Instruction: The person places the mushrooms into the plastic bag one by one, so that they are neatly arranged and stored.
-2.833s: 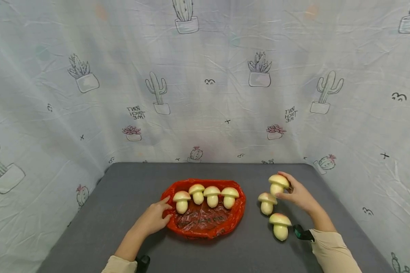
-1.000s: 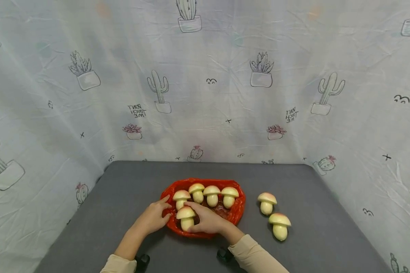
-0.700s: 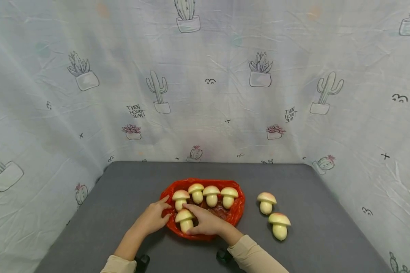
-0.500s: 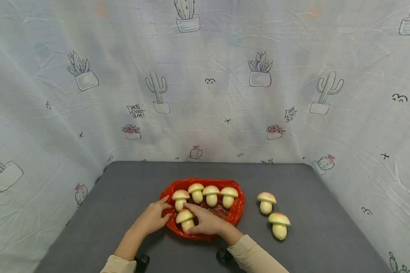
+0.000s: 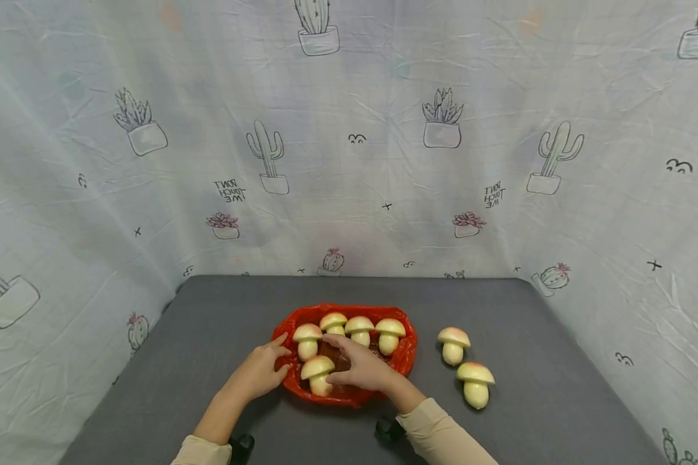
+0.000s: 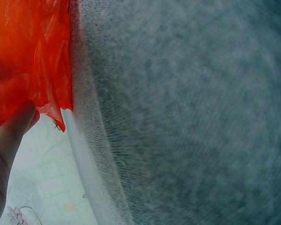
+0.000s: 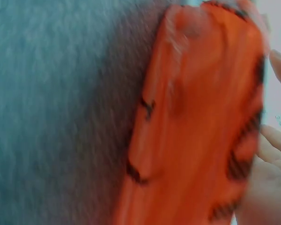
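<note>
A red plastic-lined container (image 5: 410, 352), shaped like a shallow tray, stands mid-table with several pale yellow toy mushrooms in it. My left hand (image 5: 262, 371) lies against its left side, fingers extended on the red plastic; in the left wrist view the thumb (image 6: 18, 122) touches the hanging plastic. Over the container's interior is my right hand (image 5: 360, 368), fingers spread apart. Beside its thumb sits the front-left mushroom (image 5: 317, 369). Three of the others stand along the back: a left one (image 5: 333, 321), a middle one (image 5: 359, 325) and a right one (image 5: 390, 328).
Two more toy mushrooms lie on the grey table right of the container, a farther one (image 5: 454, 345) and a nearer one (image 5: 475, 384). A pale curtain printed with cactus drawings (image 5: 349, 161) surrounds the grey table (image 5: 227, 303).
My right hand carried a mushroom from the right of the table into the container's front left, then let go and drew slightly back to the right. The left hand stayed put.
</note>
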Demonstrator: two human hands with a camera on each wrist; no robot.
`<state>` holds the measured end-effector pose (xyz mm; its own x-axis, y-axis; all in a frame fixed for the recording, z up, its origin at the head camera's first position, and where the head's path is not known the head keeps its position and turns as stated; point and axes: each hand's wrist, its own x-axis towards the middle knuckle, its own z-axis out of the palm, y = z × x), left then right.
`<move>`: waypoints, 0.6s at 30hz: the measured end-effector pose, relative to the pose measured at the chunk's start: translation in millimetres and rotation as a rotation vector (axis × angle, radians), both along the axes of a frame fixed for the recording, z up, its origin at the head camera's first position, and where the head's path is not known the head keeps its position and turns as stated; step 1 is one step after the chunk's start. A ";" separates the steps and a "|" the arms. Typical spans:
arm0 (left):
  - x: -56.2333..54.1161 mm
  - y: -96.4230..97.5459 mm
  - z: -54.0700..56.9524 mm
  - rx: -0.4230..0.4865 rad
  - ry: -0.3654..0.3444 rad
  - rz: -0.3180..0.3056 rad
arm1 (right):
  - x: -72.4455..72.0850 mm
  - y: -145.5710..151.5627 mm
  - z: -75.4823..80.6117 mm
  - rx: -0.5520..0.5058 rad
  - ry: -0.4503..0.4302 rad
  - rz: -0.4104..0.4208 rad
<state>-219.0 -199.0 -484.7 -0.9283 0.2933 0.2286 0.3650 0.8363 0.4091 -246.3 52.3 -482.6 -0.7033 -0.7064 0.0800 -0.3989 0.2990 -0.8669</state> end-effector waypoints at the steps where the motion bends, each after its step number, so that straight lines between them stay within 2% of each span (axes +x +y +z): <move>1: 0.2 0.0 0.5 0.000 -0.001 -0.002 | -0.4 2.8 1.0 -0.012 0.003 -0.001; 8: 0.4 0.0 0.8 -0.003 -0.011 0.009 | -0.4 24.1 7.3 -0.061 0.007 -0.040; 18: 1.7 -1.2 0.9 0.009 0.056 -0.038 | 8.1 69.2 15.6 -0.145 0.097 -0.111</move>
<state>-217.3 -200.2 -483.8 -0.9022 0.3259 0.2826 0.4189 0.8180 0.3942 -238.2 121.5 -467.0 -0.7600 -0.6013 0.2465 -0.4542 0.2203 -0.8632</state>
